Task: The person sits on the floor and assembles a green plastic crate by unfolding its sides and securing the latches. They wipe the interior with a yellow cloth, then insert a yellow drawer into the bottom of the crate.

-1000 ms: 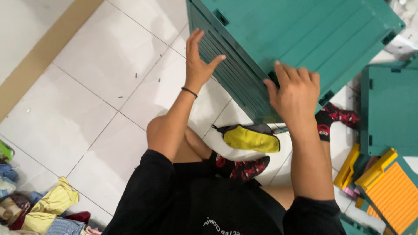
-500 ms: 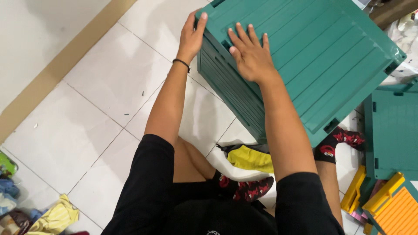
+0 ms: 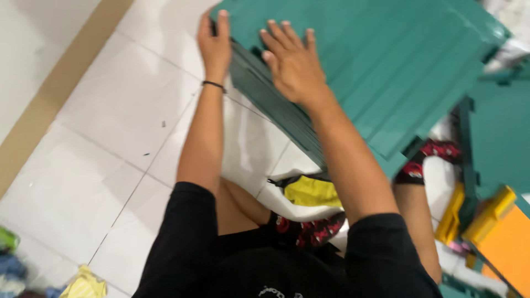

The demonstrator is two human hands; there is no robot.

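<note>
While the left hand (image 3: 214, 41) gripped the teal slatted panel's (image 3: 386, 60) edge, the right hand (image 3: 292, 66) lay flat, open, on top (panel raised over the tiled floor (image 3: 110, 138), unplaced).

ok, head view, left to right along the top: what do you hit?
Tan floor strip → white floor tiles → left hand on the panel's edge → right hand flat on top → teal slatted panel.
</note>
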